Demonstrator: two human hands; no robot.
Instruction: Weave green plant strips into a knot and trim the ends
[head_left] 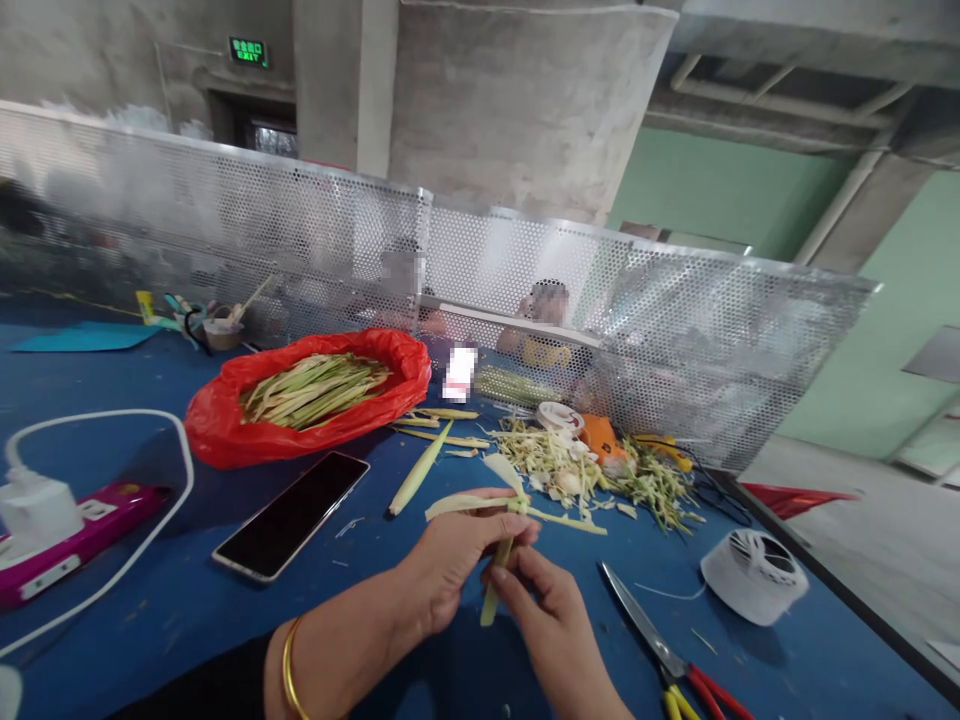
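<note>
Low in the frame's centre, the left hand (450, 565), a gold bangle (289, 672) on its wrist, reaches in from the lower left. Its fingers are pinched round the leaf strip (489, 603). The right hand (559, 625) rises from the bottom edge and grips the same strip with its fingertips. The strip, possibly palm, is pale yellow-green. It is held above the blue table (187, 590) with its narrow blades folded sideways at the top. In the upper left of the frame a green sign (248, 51) reads "EXIT".
</note>
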